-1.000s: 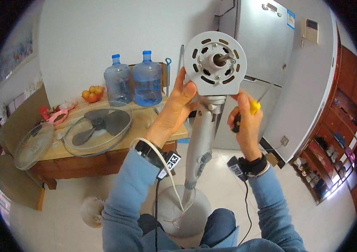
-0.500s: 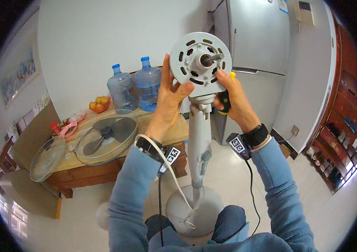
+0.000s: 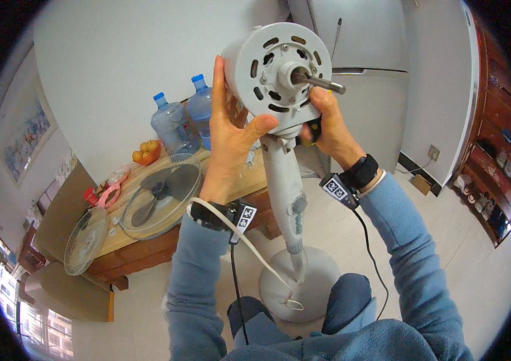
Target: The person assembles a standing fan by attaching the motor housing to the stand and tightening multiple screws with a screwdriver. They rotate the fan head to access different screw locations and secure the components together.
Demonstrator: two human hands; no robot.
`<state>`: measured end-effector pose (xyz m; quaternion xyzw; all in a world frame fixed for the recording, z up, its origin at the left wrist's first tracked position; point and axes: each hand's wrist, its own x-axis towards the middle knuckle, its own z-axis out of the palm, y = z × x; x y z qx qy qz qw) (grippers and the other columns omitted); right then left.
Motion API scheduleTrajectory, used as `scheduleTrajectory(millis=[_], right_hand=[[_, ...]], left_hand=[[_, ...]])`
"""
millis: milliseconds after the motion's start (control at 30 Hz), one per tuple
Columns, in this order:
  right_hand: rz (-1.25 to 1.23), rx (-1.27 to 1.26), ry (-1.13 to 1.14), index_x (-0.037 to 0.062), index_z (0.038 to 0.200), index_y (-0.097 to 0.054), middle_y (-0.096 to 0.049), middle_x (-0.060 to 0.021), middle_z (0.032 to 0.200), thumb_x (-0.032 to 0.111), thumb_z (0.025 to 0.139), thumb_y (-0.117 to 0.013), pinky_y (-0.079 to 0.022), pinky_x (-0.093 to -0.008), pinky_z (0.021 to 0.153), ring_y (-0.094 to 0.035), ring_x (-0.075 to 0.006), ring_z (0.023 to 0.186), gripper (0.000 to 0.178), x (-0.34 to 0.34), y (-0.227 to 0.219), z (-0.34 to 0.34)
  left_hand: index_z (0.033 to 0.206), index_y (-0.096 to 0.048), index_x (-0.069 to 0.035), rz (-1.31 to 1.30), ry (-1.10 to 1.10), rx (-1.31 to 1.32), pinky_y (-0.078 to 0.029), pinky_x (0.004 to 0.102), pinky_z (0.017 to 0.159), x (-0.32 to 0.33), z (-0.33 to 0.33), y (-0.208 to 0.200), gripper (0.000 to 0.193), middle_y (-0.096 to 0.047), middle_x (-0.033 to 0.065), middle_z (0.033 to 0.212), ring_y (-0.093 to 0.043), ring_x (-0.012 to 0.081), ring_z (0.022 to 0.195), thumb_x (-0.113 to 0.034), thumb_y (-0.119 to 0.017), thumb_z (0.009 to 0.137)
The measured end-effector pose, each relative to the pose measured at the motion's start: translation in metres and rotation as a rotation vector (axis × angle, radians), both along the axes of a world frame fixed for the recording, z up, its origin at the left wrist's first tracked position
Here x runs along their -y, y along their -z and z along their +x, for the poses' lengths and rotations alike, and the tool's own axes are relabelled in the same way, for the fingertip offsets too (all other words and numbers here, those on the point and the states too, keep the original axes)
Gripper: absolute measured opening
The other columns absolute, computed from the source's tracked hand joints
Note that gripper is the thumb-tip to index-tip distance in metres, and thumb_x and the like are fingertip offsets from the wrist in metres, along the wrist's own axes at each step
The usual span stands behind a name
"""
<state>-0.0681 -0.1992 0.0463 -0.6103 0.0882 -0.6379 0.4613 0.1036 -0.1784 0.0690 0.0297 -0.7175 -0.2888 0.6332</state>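
A white pedestal fan stands in front of me without its blades, its round motor housing (image 3: pixel 294 45) slotted and tilted toward me. A bare metal shaft (image 3: pixel 325 83) sticks out of its middle. My left hand (image 3: pixel 231 129) grips the housing from the left, its thumb at the lower front rim and its fingers reaching up the side. At the lower right, my right hand (image 3: pixel 334 126) has its thumb against the housing's edge. Its fingers close round a black-and-yellow tool handle (image 3: pixel 312 130), whose working end is hidden. The white fan cord (image 3: pixel 231 225) passes over my left wrist.
On a wooden table (image 3: pixel 141 256) to the left lie the fan blades (image 3: pixel 165 186) in a wire grille, another grille (image 3: pixel 84 240), a bowl of yellow fruit (image 3: pixel 147 153) and two water jugs (image 3: pixel 174 129). A refrigerator (image 3: pixel 370 108) stands behind; a shoe rack (image 3: pixel 478 198) is at right.
The housing has turned and tilted so its shaft points more to the right and toward me. Both hands have stayed on it, and the view has shifted.
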Motion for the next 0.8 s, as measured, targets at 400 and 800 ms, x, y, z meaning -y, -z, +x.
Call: scheduleTrajectory(millis=[400, 800], right_hand=[[-0.032, -0.102, 0.016, 0.0038, 0.09, -0.056, -0.056, -0.0029, 0.063, 0.046, 0.088, -0.053, -0.035, -0.02, 0.036, -0.048, -0.0073, 0.04, 0.042, 0.006, -0.001, -0.01], [0.008, 0.034, -0.153, 0.0089, 0.096, -0.056, -0.059, -0.0004, 0.066, 0.053, 0.088, -0.049, -0.035, -0.0186, 0.035, -0.047, -0.0057, 0.04, 0.045, 0.012, 0.006, -0.008]], left_hand=[[0.149, 0.003, -0.019, 0.119, 0.079, 0.008, -0.024, 0.0467, 0.111, 0.024, 0.008, 0.007, 0.124, -0.011, 0.0111, 0.152, -0.018, 0.029, 0.139, -0.054, -0.079, 0.062], [0.147, 0.011, -0.01, 0.144, 0.031, -0.142, -0.024, 0.0419, 0.111, 0.026, -0.009, 0.011, 0.136, -0.021, 0.0141, 0.145, -0.025, 0.0277, 0.134, -0.042, -0.087, 0.058]])
